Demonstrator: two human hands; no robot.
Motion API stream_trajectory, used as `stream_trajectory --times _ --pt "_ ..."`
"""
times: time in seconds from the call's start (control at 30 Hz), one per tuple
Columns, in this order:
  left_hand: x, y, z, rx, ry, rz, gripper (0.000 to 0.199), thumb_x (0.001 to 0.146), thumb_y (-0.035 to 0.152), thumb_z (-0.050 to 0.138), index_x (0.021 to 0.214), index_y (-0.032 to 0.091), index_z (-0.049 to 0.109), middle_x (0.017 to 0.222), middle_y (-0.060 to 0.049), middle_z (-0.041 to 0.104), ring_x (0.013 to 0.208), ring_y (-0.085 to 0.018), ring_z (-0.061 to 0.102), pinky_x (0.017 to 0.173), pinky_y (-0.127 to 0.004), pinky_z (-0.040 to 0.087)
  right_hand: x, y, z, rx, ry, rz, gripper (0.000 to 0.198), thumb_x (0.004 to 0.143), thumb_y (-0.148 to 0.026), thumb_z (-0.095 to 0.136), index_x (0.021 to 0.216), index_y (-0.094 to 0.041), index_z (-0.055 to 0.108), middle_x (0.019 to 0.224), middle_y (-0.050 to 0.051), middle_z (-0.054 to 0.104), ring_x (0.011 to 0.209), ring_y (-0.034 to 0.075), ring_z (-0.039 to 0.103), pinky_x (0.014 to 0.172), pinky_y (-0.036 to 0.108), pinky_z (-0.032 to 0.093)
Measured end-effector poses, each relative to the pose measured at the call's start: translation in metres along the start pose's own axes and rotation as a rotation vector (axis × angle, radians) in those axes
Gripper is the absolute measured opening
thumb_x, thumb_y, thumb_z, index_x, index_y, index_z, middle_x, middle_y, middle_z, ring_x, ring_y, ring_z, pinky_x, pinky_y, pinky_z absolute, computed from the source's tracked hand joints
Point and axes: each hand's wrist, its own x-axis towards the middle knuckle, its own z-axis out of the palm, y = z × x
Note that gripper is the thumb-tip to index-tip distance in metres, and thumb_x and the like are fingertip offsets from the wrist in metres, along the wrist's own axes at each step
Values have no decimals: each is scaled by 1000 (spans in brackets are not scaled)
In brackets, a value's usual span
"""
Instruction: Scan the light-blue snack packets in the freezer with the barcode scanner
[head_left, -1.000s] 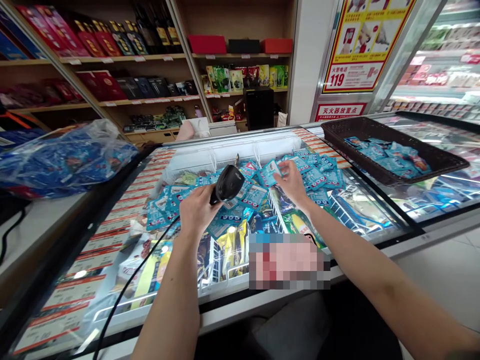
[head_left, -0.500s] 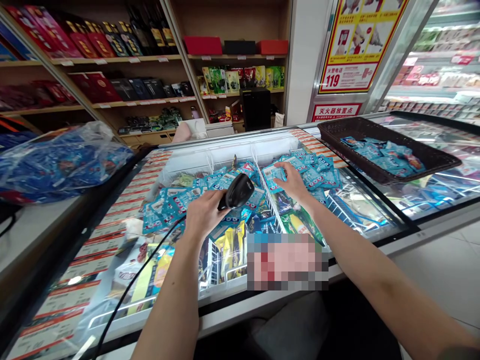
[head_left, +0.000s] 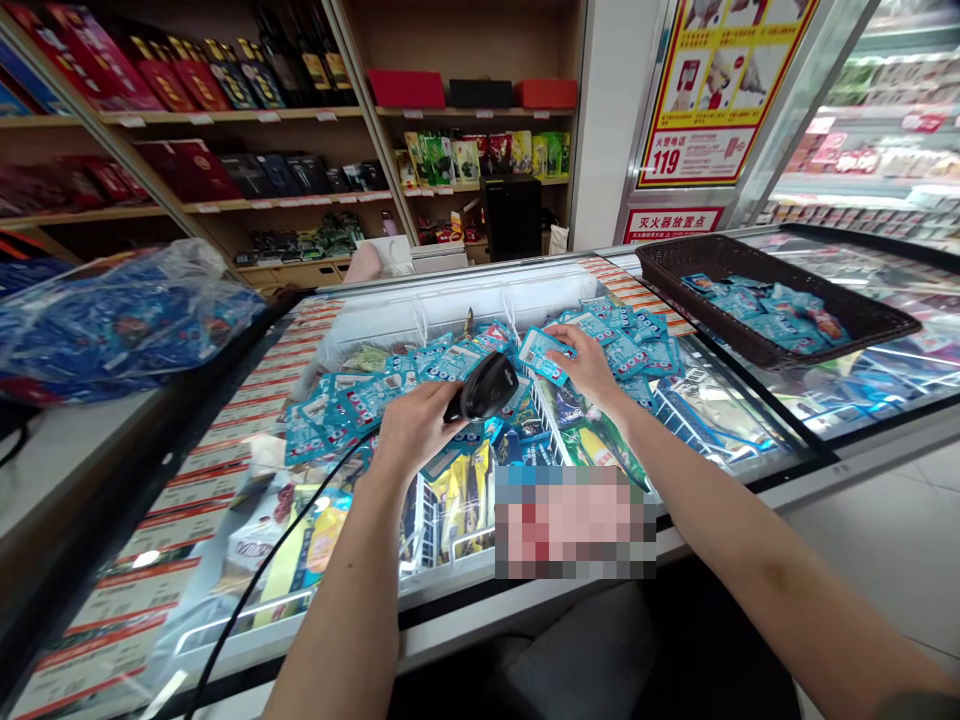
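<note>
My left hand [head_left: 416,428] is wrapped round a black corded barcode scanner [head_left: 487,388], its head pointing up and to the right. The scanner's cable [head_left: 300,515] runs down past my left forearm. In my right hand [head_left: 586,365] a small blue packet [head_left: 541,352] is pinched between thumb and fingers, its printed label side turned up. The packet is tilted, a little to the right of the scanner and apart from it. Blue packets of the same look lie in a left pile [head_left: 360,400] and a right pile [head_left: 637,345] on the freezer's contents.
The chest freezer [head_left: 442,620] has wire dividers and yellow wrapped goods [head_left: 457,495]. A dark basket [head_left: 862,340] with blue packets rests on its right side. A clear plastic bag [head_left: 127,320] of blue packets sits at left. Shelves [head_left: 262,205] with boxes and bottles stand behind.
The blue packet in my right hand has tilted and shifted slightly left toward the scanner. My left hand has moved a little to the right with the scanner, which has turned slightly.
</note>
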Motion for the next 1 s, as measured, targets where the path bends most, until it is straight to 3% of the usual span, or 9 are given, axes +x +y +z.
stream_trajectory --times 0.7,0.87,1.0 --pt "2 6 -1 6 -69 22 35 80 32 55 113 21 57 102 -7 68 92 -24 63 66 -30 44 -2 -4 2 1 -34 14 28 83 -35 53 108 -23 56 111 4 64 106 18 58 94 35 44" --pt "1 3 2 19 -47 15 33 82 34 52 112 22 57 103 -6 67 95 -24 62 66 -30 44 -1 -5 -2 -71 39 -9 31 83 -35 53 111 -23 56 112 5 63 106 20 58 94 36 44" --pt "-1 -1 3 49 2 -52 33 83 36 50 111 21 57 102 -6 67 94 -24 62 67 -30 44 4 0 -19 -242 194 -7 34 84 -34 51 115 -22 54 113 6 63 104 21 58 93 37 43"
